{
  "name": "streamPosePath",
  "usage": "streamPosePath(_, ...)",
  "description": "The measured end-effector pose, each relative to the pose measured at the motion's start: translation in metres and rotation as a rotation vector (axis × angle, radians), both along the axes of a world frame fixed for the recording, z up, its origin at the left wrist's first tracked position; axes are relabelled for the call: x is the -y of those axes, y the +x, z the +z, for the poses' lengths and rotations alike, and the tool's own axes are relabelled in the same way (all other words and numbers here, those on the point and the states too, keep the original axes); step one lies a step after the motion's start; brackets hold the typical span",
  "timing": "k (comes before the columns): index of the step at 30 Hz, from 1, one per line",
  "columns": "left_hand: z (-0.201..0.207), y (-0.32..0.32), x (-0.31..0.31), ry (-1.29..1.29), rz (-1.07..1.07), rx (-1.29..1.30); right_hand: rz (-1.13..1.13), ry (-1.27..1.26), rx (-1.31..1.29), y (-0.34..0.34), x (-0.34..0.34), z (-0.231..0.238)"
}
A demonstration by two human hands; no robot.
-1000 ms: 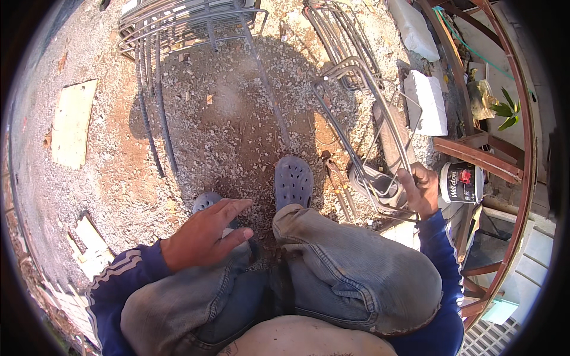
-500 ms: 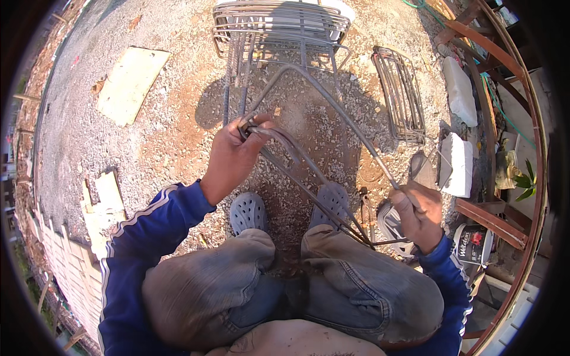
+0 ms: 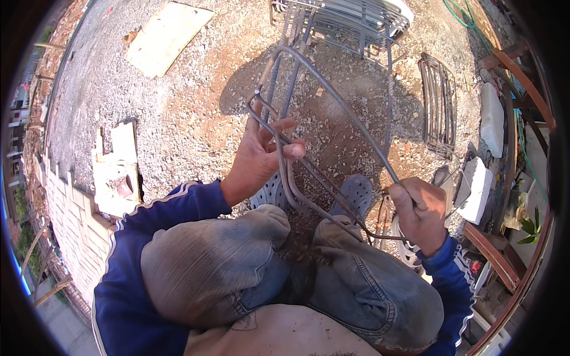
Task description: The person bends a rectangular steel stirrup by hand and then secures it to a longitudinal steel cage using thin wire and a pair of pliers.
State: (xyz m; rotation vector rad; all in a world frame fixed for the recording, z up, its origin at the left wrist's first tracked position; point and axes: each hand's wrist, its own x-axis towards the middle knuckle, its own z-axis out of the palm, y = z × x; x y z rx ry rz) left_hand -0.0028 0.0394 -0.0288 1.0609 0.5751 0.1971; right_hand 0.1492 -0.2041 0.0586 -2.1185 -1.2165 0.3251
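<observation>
The bent rod (image 3: 356, 118) looks like bare grey metal, smooth with a dull sheen. The trousers (image 3: 208, 267) are worn, faded denim, the sleeve (image 3: 199, 204) smooth blue cloth, and the clog (image 3: 359, 185) matt moulded plastic. Rough, dry gravel (image 3: 184, 113) surrounds a matt, wood-like board (image 3: 169, 38).

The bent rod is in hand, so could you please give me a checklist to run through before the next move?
1. Right hand gripping the bent rod: ok, curled round it.
2. Left hand closed on the bent rod: not ok, it is spread.
3. Right shoe untouched by the bent rod: cannot tell, they overlap in this view.
4. Frames at right apart from the bent rod: ok, a gap shows.
5. Board away from both hands: ok, it lies at upper left.
</observation>
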Motion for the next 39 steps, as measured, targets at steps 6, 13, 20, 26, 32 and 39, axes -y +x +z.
streamPosePath(6,-0.012,-0.009,-0.007,0.067,-0.018,-0.004,0.131,-0.025,0.061,0.003,0.009,0.004)
streamPosePath(13,-0.002,-0.001,-0.008,0.092,0.005,0.096,0.085,0.013,0.069,0.007,0.042,0.02)
streamPosePath(20,0.019,-0.009,-0.009,0.193,-0.132,0.031,0.243,-0.175,0.117,0.018,0.01,0.09)
streamPosePath(26,0.01,0.001,-0.001,0.249,-0.107,-0.035,0.261,-0.407,0.214,0.005,-0.022,0.123)
streamPosePath(32,-0.008,-0.002,-0.004,0.313,-0.071,-0.02,0.124,-0.441,0.053,0.008,-0.003,0.102)
streamPosePath(39,-0.018,-0.008,-0.009,0.268,0.036,0.064,0.055,-0.51,-0.112,0.019,0.02,0.092)
